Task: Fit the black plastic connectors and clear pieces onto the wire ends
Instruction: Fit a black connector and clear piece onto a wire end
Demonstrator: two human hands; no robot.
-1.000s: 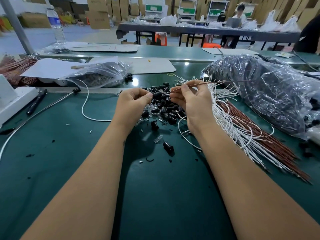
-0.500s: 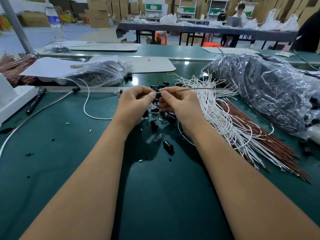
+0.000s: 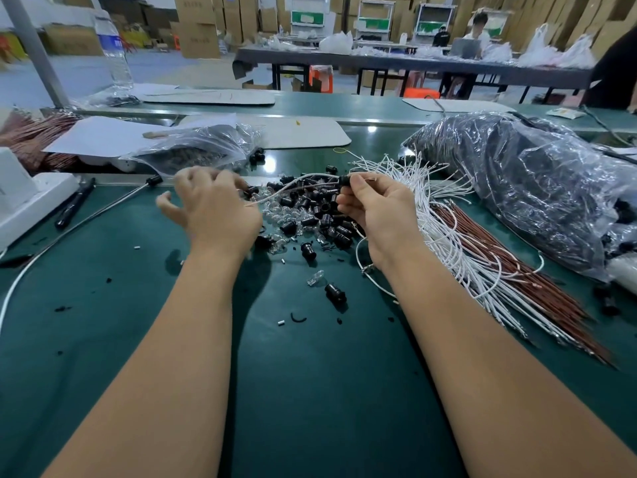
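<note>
On the green desk point(image 3: 103, 339), your right hand point(image 3: 379, 215) pinches a black connector point(image 3: 344, 181) on a wire point(image 3: 296, 188), raised over the pile of connectors and clear pieces point(image 3: 303, 215). Your left hand point(image 3: 213, 208) hovers beside the pile, fingers point(image 3: 165, 201) loosely spread, holding nothing.

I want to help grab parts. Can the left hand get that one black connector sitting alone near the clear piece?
Probably yes. The left hand holds nothing, and the lone black connector lies apart from the pile on bare mat, nothing covering it.
</note>
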